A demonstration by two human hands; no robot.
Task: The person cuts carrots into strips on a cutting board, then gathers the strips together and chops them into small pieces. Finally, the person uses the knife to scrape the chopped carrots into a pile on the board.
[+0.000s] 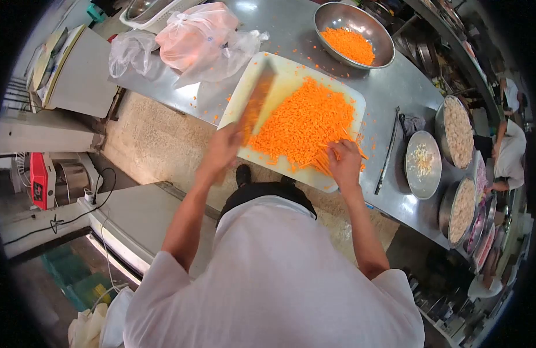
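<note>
A white cutting board [249, 81] lies on a steel counter [395, 87] and carries a broad pile of diced carrot [305, 119]. My left hand [221, 149] grips the handle of a cleaver [257, 103], which is motion-blurred over the board's left side. At the board's near right edge, my right hand [344, 165] presses down on a bundle of carrot strips [325, 161]. Small carrot bits are scattered across the counter around the board.
A steel bowl [337, 14] with diced carrot stands behind the board. Plastic bags [198, 37] lie at the back left. Several bowls of chopped food [456, 130] and a long steel rod [388, 151] are on the right. Another person [509, 152] works at the far right.
</note>
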